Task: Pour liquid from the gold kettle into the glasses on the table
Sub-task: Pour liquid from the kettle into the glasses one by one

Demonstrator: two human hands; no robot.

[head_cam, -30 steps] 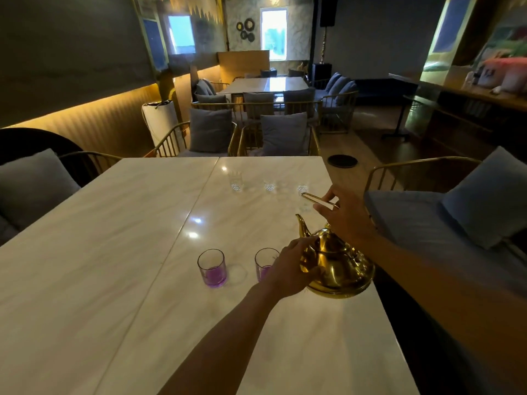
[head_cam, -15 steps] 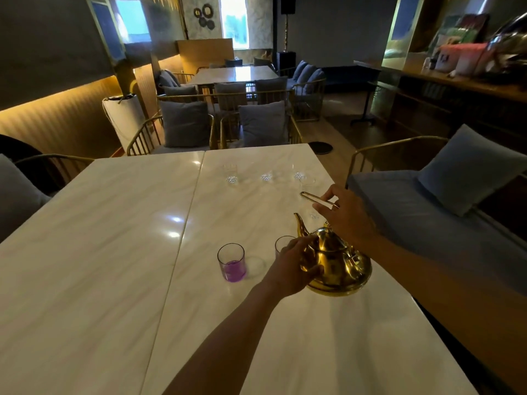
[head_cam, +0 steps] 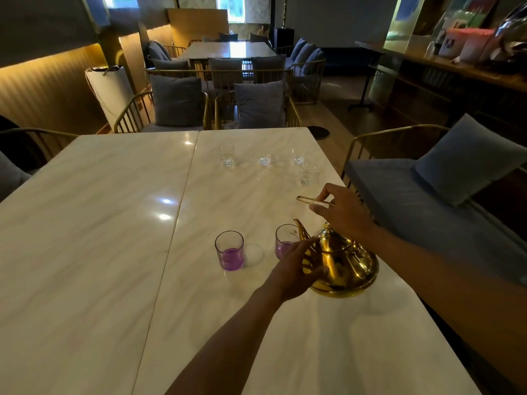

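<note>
The gold kettle [head_cam: 346,263] stands on the white marble table [head_cam: 114,252] near its right edge, spout pointing left. My right hand [head_cam: 342,213] pinches the kettle's raised handle from above. My left hand [head_cam: 296,267] rests against the kettle's left side below the spout, fingers spread over the body. Two tinted glasses hold purple liquid: one [head_cam: 229,250] stands free to the left, the other [head_cam: 285,242] sits just beyond my left hand, close to the spout. Several clear empty glasses stand further back, such as one [head_cam: 227,155] and another [head_cam: 307,173].
Grey-cushioned gold-frame chairs [head_cam: 176,106] line the far side of the table, and a grey bench seat [head_cam: 427,201] runs along the right edge. A seam [head_cam: 182,189] divides the two tabletops. A wooden counter [head_cam: 456,69] with items sits at the far right.
The kettle has come down upright onto the table. My left hand has slid lower on its side. The view has tilted down, bringing the far clear glasses closer into sight.
</note>
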